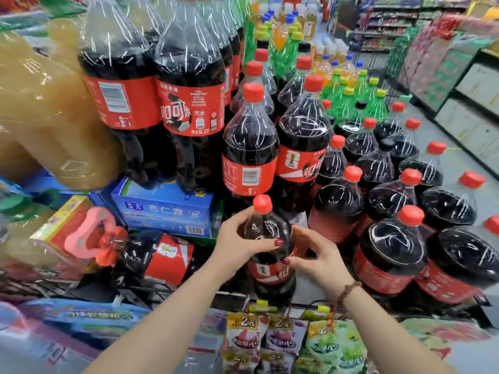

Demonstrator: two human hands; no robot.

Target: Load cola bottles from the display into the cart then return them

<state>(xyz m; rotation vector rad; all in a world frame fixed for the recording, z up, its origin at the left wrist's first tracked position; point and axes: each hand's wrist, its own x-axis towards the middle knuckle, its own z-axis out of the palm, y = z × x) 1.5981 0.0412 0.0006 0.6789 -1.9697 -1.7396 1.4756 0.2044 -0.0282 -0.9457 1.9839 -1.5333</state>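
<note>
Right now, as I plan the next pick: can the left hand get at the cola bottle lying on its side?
Probably yes, once freed: the left hand grips the upright bottle, and the lying bottle sits just beside it, nothing covering it.

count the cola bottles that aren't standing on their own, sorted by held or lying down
held cola bottle, gripped by left hand and right hand: 1
lying cola bottle, on its side: 1
total: 2
</note>
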